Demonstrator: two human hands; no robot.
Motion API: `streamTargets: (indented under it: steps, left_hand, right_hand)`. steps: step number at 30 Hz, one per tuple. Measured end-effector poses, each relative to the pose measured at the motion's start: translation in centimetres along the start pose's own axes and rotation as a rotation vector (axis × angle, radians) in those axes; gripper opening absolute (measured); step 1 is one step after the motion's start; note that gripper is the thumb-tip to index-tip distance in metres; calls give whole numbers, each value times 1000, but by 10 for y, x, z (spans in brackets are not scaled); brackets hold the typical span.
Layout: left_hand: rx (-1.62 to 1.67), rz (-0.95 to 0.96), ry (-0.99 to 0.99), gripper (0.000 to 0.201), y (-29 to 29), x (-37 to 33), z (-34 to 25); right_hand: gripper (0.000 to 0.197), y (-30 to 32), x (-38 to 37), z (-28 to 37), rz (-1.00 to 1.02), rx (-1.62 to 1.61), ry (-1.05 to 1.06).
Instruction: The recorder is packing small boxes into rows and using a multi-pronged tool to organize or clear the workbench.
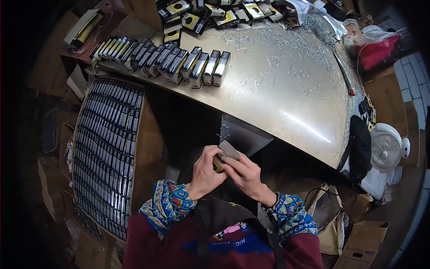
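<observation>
Close in front of my body, my left hand is wrapped round a small yellow-and-black box. A grey flap sticks up at its top, apparently part of the same box. My right hand meets it from the other side, with its thumb and fingers closed on the box and the flap. Most of the box is hidden by my fingers, and I cannot see what is in it. Several small metal hooks show just beyond my hands, by a grey metal panel under the table edge.
On the metal-topped table stands a row of small boxes. Loose wire hooks lie scattered and heaped, with flat boxes behind. A carton packed with boxes stands left; a white fan is at right.
</observation>
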State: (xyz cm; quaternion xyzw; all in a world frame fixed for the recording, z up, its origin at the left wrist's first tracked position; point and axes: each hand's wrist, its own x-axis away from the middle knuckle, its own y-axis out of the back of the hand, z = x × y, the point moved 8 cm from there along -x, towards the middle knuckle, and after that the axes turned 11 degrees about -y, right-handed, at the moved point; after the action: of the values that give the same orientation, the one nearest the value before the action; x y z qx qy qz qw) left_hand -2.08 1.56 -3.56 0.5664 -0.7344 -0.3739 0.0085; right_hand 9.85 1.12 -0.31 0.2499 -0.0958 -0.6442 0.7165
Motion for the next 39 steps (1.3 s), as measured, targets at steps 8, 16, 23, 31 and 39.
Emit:
streamTargets:
  steps: [8,16,23,31,39]
  left_hand:
    - [-43,-8,144,66,-1,-33,-11]
    - [-75,-6,95,60,-8,-40,-16]
    - [16,9,94,48,-10,-50,-15]
    - [-348,191,-212,71,3,-140,-57]
    - [-537,265,-253,49,52,-266,29]
  right_hand:
    - [24,16,-2,-24,-140,-437,-436]
    - [24,26,-6,-29,-210,-484,-520]
    - [23,33,-7,22,-345,189,138]
    - [25,92,-51,-8,-379,-14,-36]
    - [45,66,-181,-56,-58,778,120]
